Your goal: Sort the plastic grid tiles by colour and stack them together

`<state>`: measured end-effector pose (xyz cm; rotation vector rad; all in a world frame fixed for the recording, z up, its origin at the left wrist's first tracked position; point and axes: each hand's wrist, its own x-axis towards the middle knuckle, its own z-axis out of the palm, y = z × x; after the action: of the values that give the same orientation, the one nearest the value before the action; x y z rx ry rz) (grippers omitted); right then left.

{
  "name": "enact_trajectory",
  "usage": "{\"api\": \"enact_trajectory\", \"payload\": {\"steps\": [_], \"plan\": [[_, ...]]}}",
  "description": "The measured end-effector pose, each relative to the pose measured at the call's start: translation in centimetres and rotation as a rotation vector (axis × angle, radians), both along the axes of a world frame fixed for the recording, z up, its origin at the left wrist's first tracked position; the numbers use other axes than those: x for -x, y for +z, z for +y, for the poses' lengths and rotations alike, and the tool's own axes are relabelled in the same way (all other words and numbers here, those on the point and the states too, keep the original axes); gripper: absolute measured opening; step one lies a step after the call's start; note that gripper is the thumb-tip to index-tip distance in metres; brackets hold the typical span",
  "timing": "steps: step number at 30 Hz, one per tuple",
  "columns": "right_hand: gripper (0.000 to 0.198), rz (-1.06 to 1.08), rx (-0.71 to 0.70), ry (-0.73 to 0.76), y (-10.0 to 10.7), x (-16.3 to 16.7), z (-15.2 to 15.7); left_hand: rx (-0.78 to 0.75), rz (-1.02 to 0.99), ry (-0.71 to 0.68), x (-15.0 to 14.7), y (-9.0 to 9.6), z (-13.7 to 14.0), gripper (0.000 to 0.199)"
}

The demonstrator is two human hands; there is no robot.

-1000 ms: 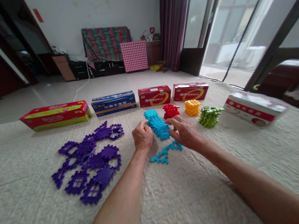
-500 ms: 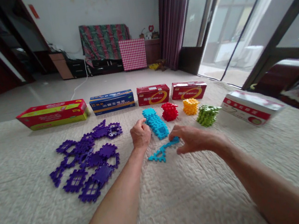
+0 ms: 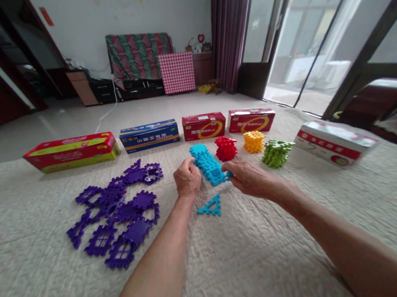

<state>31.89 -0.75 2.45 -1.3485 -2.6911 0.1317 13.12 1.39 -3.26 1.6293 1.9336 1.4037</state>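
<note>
A blue toothed piece (image 3: 229, 175) has moved to the near-right end of the blue stack (image 3: 207, 163), pinched by the right hand (image 3: 246, 177); the stack slants away leftward, left hand (image 3: 187, 178) curled alongside, grip unclear.

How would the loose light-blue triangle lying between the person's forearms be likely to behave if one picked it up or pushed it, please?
The light-blue triangle looks like thin moulded plastic, so it is probably stiff. Its open centre suggests it is light. Lying flat on the quilted cover, it seems unlikely to roll or tip.
</note>
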Motion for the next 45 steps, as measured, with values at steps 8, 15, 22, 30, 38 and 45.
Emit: {"api": "enact_trajectory", "payload": {"steps": [8,15,22,30,38,45], "plan": [[0.018,-0.047,-0.023,0.001,-0.8,0.6,-0.1,-0.006,0.015,0.006,0.0,0.0,0.0,0.038],[0.015,-0.119,-0.007,-0.01,-0.7,1.2,-0.5,-0.015,0.033,0.003,0.0,-0.3,0.1,0.039],[0.024,0.019,-0.063,-0.067,-1.4,1.5,-0.6,-0.013,0.039,0.017,0.0,-0.2,0.0,0.039],[0.022,0.17,0.006,0.119,-0.6,1.6,-1.3,0.0,-0.01,0.002,0.1,-0.2,0.0,0.039],[0.022,0.063,0.202,0.265,0.2,2.6,-3.4,0.01,-0.019,0.006,0.1,0.1,-0.1,0.038],[0.023,-0.04,0.265,-0.024,1.0,2.4,-3.7,0.007,-0.014,0.007,0.0,0.0,0.1,0.039]]}}
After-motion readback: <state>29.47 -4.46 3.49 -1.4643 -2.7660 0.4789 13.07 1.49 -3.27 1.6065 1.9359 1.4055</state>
